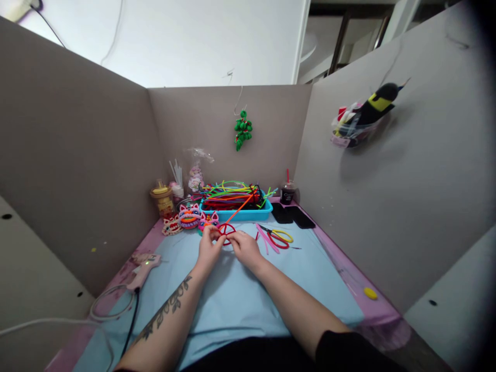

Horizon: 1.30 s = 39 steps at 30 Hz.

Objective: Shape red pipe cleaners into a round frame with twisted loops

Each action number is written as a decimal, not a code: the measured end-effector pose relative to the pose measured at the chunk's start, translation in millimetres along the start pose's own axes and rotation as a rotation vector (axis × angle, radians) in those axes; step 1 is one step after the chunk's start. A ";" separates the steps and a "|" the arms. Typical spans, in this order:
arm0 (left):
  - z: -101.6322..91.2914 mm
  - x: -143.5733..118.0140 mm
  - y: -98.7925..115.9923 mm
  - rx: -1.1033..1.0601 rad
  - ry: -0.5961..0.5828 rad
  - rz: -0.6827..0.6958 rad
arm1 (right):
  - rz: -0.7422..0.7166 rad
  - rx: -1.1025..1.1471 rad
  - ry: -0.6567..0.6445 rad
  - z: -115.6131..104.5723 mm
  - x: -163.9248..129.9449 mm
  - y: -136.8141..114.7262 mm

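Observation:
My left hand (210, 248) and my right hand (245, 249) meet over the middle of the blue cloth, fingers closed in a pinch. Between them they hold a red pipe-cleaner ring (228, 226) with crossing spokes inside it. An orange pipe cleaner (238, 210) slants up and to the right from the ring. Just beyond my left hand lie the pink pipe-cleaner animal faces (208, 220). Right of my right hand are scissors (279, 239) with red and yellow handles, beside pink strips (267, 238). My fingers hide the lower part of the ring.
A blue tray (236, 215) of colourful pipe cleaners stands at the back, with two black phone-like slabs (292, 215) on its right. A glue gun (142, 271) with cables lies at left. Drink cups (288, 192) stand near the walls. Grey partitions (228, 98) enclose the table.

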<state>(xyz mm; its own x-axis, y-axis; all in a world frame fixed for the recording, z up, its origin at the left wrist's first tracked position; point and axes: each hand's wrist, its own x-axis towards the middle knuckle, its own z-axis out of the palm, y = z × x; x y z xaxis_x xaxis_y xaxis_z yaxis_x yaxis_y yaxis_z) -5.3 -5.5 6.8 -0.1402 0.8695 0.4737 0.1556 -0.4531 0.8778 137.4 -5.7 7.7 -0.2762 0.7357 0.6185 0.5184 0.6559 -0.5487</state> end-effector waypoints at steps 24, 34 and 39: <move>-2.6 -5.5 9.2 0.197 -0.407 0.013 | -0.087 -0.120 -0.008 -17.8 7.4 8.2; -10.0 3.3 -3.2 0.148 -0.336 0.060 | -0.029 -0.011 -0.160 -16.5 11.1 14.9; -11.9 5.8 0.9 0.132 -0.294 0.122 | -0.021 0.056 -0.189 -13.6 10.1 16.6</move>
<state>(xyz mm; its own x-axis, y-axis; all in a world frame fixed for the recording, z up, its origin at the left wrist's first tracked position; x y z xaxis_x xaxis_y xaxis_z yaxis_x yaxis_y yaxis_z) -17.6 -3.2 11.2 0.1723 0.8384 0.5171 0.2819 -0.5450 0.7897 154.2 10.3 12.5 -0.4365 0.7370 0.5161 0.4668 0.6759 -0.5704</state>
